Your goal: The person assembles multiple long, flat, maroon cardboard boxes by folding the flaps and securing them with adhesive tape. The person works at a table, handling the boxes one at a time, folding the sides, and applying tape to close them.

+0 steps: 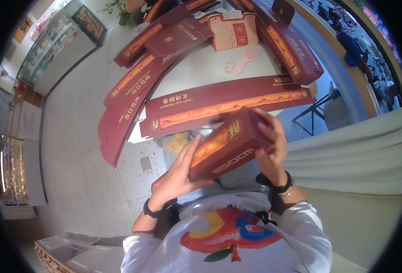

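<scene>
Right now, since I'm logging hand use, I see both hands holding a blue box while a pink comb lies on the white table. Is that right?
Not quite: the box is maroon, not blue, as the head view shows. The left hand and right hand do both hold it, and the pink comb lies on the white table.

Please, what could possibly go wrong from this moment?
1. The dark red box is held between the left hand and the right hand in front of the body; if the grip slips, it might drop.
2. The flat red cartons at the left reach out past the edge of the table, over the floor; a bump could perhaps slide some off.
</scene>
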`<state>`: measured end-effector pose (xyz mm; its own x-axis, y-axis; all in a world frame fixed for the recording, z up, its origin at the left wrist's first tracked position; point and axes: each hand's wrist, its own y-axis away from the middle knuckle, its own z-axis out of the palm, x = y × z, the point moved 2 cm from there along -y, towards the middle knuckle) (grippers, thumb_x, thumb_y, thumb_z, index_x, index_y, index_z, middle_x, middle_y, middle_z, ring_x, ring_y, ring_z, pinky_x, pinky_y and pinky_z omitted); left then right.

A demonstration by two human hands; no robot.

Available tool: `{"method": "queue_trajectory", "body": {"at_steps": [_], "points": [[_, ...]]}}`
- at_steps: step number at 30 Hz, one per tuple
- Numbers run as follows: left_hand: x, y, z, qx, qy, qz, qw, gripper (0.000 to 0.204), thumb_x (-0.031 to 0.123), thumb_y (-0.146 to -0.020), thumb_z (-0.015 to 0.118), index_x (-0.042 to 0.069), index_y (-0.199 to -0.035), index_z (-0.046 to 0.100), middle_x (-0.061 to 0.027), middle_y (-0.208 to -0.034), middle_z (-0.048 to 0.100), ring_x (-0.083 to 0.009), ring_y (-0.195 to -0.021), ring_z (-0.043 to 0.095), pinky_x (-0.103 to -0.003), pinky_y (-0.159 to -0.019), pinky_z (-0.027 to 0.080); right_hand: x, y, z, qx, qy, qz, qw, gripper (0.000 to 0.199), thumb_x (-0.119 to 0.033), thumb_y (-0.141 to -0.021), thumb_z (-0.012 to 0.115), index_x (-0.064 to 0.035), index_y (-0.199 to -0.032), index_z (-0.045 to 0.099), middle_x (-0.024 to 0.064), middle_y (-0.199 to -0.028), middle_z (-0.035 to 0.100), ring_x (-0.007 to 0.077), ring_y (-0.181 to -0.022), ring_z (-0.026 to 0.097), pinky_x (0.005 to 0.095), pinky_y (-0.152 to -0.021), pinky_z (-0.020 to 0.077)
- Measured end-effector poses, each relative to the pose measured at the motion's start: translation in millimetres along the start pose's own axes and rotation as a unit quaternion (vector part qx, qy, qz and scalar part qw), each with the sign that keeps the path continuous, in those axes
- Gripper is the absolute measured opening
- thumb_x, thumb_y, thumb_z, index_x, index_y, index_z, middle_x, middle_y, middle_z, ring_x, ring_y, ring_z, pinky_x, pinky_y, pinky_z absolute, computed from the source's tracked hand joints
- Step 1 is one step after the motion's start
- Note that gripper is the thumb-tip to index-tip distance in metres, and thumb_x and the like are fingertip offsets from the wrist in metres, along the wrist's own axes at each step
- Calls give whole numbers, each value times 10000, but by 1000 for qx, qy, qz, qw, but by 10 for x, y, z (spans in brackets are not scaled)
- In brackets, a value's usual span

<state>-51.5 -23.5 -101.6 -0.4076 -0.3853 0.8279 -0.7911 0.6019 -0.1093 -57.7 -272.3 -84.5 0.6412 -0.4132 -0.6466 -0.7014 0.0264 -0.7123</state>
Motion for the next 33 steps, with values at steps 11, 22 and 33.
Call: {"method": "queue_trajectory", "body": {"at_steps": [11, 22, 33], "points": [[902, -396, -397, 166, 22, 347, 923, 913, 198, -643, 864, 143, -1411, 373, -242, -1347, 405, -433, -1148, 519, -464, -885, 495, -741, -623, -61, 40, -47, -274, 960, 330, -296, -825, 712, -168, -1093, 567, 118, -1167, 626, 371, -1098, 551, 453, -912, 456], [1895, -789, -743, 238, 95, 514, 819, 846, 23, -659, 810, 70, -1400, 404, -260, -1301, 389, -359, -1085, 514, -362, -873, 489, -1197, -2012, -545, 266, 9, -683, 680, 335, -370, -964, 403, -48, -976, 495, 61, -921, 525, 213, -755, 581, 369, -659, 478], [1851, -803, -706, 243, 105, 448, 854, 951, 35, -639, 807, 147, -1463, 346, -241, -1368, 304, -377, -1096, 509, -417, -911, 471, -1588, -1846, -671, -185, 70, -435, 878, 323, -242, -938, 540, 44, -1076, 598, 229, -1067, 649, 402, -995, 599, 461, -865, 494]]}}
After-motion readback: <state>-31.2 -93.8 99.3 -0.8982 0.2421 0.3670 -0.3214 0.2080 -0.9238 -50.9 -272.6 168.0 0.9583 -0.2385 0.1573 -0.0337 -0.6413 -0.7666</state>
